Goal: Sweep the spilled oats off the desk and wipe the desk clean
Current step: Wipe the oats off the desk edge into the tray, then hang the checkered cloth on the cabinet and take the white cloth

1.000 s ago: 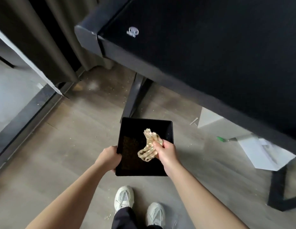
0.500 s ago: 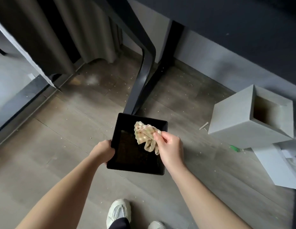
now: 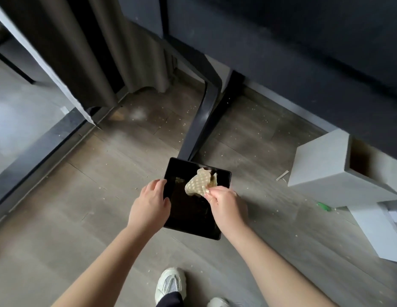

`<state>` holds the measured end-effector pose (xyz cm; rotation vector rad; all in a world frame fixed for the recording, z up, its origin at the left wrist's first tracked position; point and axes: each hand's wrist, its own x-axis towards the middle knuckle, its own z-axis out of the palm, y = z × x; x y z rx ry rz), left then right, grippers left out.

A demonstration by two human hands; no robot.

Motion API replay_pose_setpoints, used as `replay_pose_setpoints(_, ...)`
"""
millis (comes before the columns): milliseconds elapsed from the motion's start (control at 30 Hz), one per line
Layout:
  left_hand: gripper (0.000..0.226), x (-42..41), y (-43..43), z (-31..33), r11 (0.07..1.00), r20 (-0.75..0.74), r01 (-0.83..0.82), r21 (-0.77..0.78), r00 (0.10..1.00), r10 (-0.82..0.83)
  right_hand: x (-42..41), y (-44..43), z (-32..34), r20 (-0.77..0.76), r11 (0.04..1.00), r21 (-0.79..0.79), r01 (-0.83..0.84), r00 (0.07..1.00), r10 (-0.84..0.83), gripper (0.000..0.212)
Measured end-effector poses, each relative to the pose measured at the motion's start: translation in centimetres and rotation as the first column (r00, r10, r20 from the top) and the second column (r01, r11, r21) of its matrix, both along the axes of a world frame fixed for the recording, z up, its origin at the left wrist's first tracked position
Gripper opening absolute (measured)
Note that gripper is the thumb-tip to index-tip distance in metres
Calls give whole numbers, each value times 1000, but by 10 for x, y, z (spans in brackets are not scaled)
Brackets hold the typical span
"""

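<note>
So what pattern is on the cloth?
Tan cloth with pale dots; the head view shows it.

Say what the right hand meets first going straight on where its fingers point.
The right hand pinches the cloth, so that comes first; beyond it, probably the black tray, though depth is unclear.

Grey plank floor [image 3: 60,218] fills the view. Top left, a dark curtain [image 3: 100,52] hangs down, its hem just reaching the floor, beside a dark rail [image 3: 38,151] that runs diagonally. On the right a grey box [image 3: 321,171] lies tipped on its side, its open mouth facing right, brown inside. A pale stick [image 3: 281,175] lies just left of it and a small green thing [image 3: 323,206] sits near its front corner. A white sheet [image 3: 379,231] lies at the right edge. Bottom centre are two pale sneakers, the left [image 3: 170,284] in full and the right [image 3: 217,302] cut by the frame, with a dark trouser leg [image 3: 171,300] over the left one.
</note>
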<state>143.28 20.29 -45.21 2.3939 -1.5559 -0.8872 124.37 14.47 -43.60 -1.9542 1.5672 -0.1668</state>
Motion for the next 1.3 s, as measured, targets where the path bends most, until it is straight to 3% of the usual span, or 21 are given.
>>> replay_pose_setpoints(67,49,-2,6,20,998,-2,39,41,999,-39,0,5,14,39,999,-27,29,999,-28,20)
replay_pose_setpoints(200,44,0,15,78,999,-6,33,10,999,-33,-2,7,63,89,993,65,99,991,-104,20)
replay_pose_setpoints(567,32,0,41,309,992,-95,91,-87,991,-99,-26,58,287,219,989,-98,110,972,-86,24)
replay_pose_setpoints(767,28,-19,54,425,971,-203,161,-175,959,-196,-66,96,409,233,948,-168,269,946,-227,16)
replay_pose_setpoints(1033,26,-72,66,507,865,-247,404,-297,843,-479,-152,172,509,351,723,-359,591,803,-482,7)
replay_pose_setpoints(1200,25,-131,76,514,789,-284,560,-252,737,-614,-221,233,520,402,555,-367,747,665,-629,23)
replay_pose_setpoints(1300,25,-186,79,522,734,-270,628,-259,683,-679,-267,268,519,400,469,-360,807,587,-704,11)
